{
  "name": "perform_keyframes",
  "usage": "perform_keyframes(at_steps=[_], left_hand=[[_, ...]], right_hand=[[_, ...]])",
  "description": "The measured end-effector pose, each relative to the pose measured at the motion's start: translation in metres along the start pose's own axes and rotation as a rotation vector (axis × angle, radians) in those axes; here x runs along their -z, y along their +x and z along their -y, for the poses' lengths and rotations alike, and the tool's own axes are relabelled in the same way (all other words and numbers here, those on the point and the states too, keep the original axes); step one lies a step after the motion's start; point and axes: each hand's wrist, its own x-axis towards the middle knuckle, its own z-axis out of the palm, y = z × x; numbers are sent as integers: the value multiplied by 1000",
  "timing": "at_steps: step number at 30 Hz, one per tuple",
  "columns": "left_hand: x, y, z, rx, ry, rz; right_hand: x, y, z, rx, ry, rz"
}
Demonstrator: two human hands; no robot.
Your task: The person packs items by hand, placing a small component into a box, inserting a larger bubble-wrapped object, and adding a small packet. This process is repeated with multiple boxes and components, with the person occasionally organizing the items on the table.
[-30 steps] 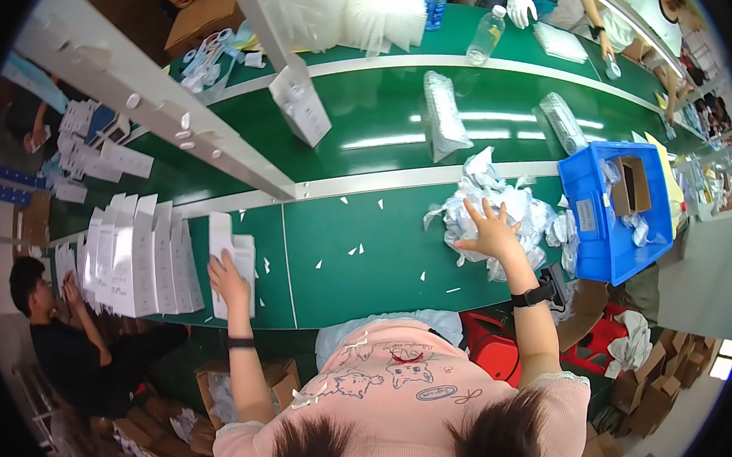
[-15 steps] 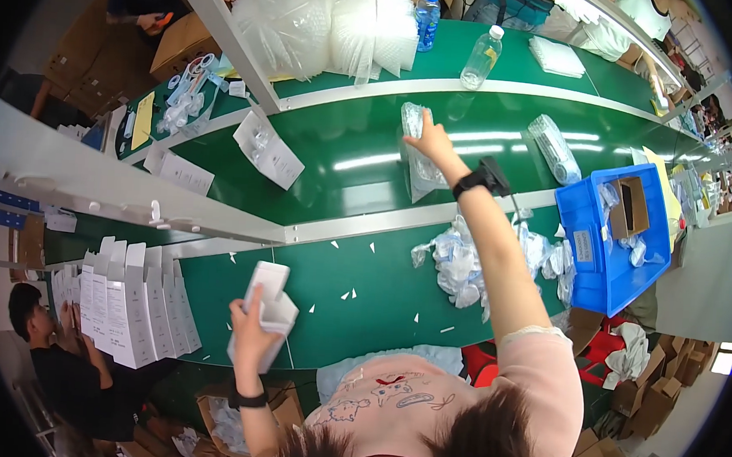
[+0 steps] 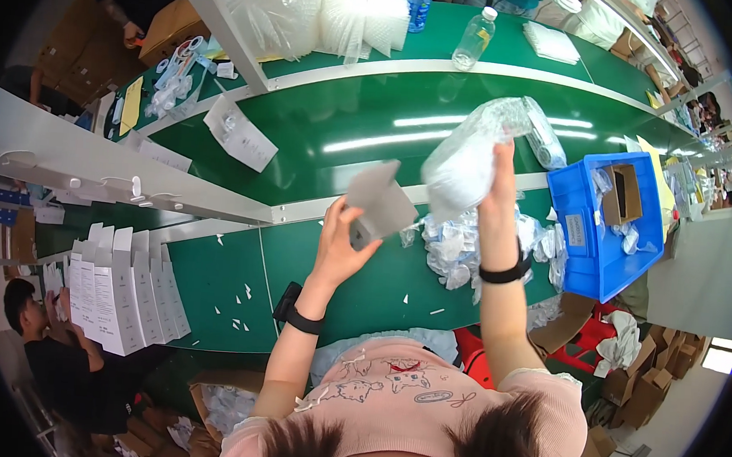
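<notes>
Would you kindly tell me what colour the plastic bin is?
The plastic bin is bright blue, showing best in the head view.

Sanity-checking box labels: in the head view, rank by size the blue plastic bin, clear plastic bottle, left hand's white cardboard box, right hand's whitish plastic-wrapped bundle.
Blue plastic bin
Whitish plastic-wrapped bundle
White cardboard box
Clear plastic bottle
Apparent size only; the bottle stands farther off.

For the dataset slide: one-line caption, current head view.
Left hand holds a pale box, right hand a plastic-wrapped bundle, above a green workbench.
</notes>
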Motion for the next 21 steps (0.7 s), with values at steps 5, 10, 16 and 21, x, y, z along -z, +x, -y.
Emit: perform_keyframes(at_steps=[5, 10, 16, 21], left_hand=[[-24, -3, 12, 100, -67, -83], [-27, 4, 1, -24, 87, -192], [-20, -19, 21, 112, 32, -243], [-6, -33, 18, 82, 15, -241]], right_hand=[[-48, -47, -69, 627, -542, -216], [-20, -56, -96, 1109, -978, 274], [-29, -73, -70, 814, -1592, 677], [62, 0, -37, 668, -1681, 27]])
